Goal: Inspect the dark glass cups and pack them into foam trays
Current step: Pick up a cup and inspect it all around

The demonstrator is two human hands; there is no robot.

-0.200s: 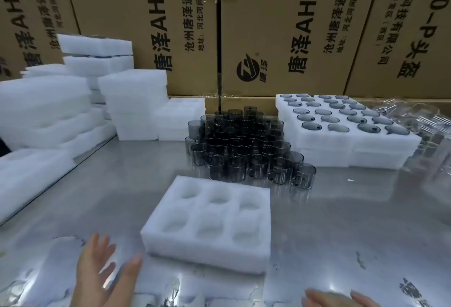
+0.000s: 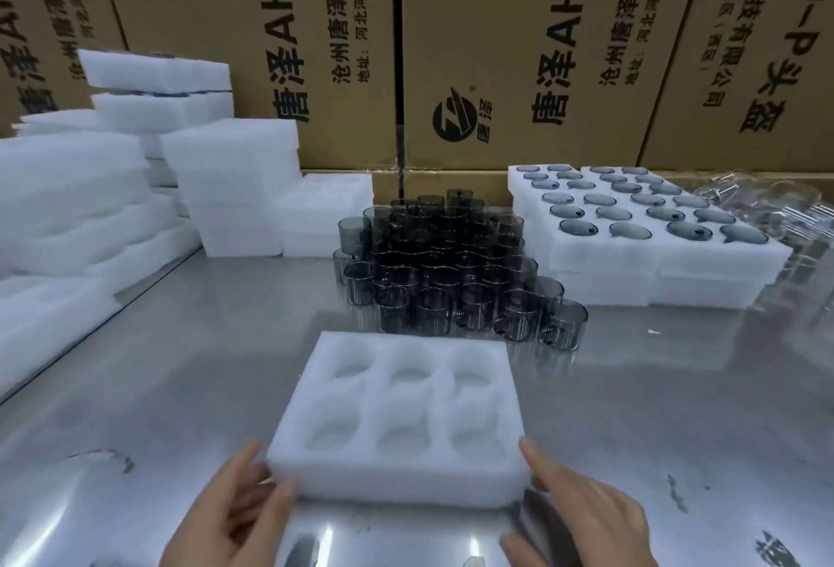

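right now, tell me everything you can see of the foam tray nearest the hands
The foam tray is a white rectangular block with six rounded pockets, two rows of three, all empty. It lies flat on the metal table, in front of the loose dark cups. The left hand touches its near left corner, the right hand its near right corner.
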